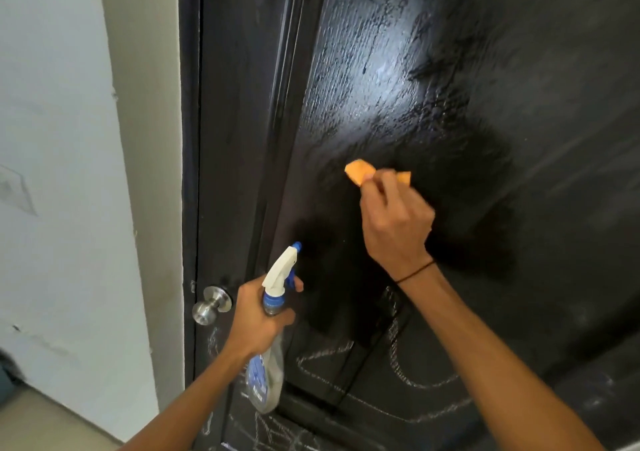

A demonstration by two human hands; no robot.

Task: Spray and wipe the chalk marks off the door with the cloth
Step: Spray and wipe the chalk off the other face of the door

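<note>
The door (450, 70) panel lies open above and right of the right hand (394, 222) — at the door's left edge the knob (212, 304) juts out, the spray bottle (270, 340) just beside it

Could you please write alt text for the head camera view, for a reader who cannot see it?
A person's right hand presses an orange cloth against a wet black door, while the left hand grips a spray bottle beside the steel doorknob. White chalk marks remain on the door below the hands.
</note>
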